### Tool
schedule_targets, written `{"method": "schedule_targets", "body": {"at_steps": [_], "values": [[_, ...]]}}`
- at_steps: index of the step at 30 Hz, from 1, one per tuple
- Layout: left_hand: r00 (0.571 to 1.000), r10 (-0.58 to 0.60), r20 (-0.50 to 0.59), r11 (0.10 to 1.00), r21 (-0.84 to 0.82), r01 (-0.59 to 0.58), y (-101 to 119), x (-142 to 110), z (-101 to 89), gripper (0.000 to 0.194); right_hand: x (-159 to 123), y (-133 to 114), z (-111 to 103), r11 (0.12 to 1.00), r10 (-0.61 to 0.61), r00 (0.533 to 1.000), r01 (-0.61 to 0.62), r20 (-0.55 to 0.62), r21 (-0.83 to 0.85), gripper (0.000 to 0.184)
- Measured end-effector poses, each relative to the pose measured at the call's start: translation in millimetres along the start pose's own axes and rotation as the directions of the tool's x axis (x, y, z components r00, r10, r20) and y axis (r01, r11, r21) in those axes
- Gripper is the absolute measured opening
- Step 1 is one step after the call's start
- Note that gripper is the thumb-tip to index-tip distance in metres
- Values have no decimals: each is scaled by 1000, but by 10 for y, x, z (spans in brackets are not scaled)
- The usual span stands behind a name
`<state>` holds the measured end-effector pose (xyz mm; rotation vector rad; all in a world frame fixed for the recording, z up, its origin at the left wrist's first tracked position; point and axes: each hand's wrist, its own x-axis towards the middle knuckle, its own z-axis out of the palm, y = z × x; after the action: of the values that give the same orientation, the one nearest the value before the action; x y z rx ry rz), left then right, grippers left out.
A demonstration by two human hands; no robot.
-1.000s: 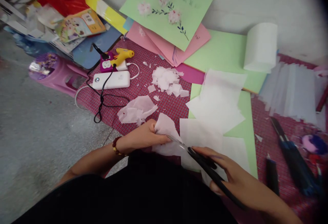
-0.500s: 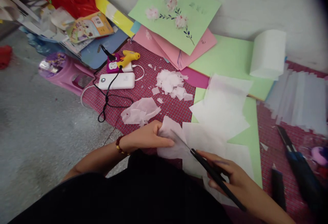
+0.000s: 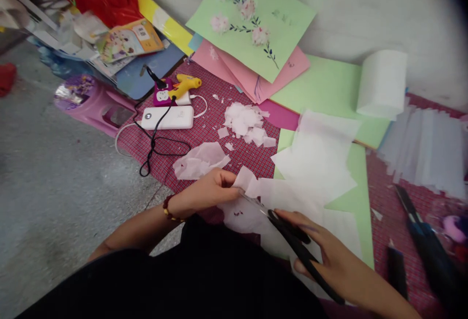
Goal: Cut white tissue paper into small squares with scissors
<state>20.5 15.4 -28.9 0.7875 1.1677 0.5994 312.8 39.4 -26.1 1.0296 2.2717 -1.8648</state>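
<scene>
Head view, nearest the body: the right hand has its fingers wrapped around the long-handled black scissors, whose slim metal blades point toward the other hand; whether they are parted is hard to tell. Just beyond their tips, the left hand pinches a small, thin white paper piece between thumb and fingers, above the near edge of the table. The step in hand looks like cutting this piece down. The next snip would call for holding the paper taut and the left thumb clear of the blades, which end right beside it. To the right, broad white paper sheets overlap a pale green sheet. Farther off, a loose heap of small white paper clippings lies on the red plaid cloth. Farthest, a green card bears pinkish-white paper blossoms.
</scene>
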Motion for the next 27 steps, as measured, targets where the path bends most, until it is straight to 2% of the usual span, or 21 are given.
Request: {"method": "schedule_targets", "body": {"at_steps": [4, 7, 14, 20, 27], "values": [[997, 32, -72, 998, -57, -37, -34, 11, -47, 18, 20, 23, -33, 1000, 1, 1000, -1, 7, -31, 63], [996, 33, -81, 994, -98, -41, -52, 6, -40, 20, 49, 32, -41, 1000, 3, 1000, -3, 10, -30, 63], [998, -34, 60, 983, -177, 44, -66, 25, 52, 16, 130, -72, -81, 1000, -3, 999, 3, 45, -1, 62], [997, -6, 72, 974, -225, 22, -94, 58, 38, 18, 181, -103, -115, 1000, 3, 1000, -4, 29, 23, 59], [994, 26, 107, 985, -171, -7, -105, 99, 8, 19, 235, -77, -125, 1000, 12, 1000, -13, -8, -29, 55]]}}
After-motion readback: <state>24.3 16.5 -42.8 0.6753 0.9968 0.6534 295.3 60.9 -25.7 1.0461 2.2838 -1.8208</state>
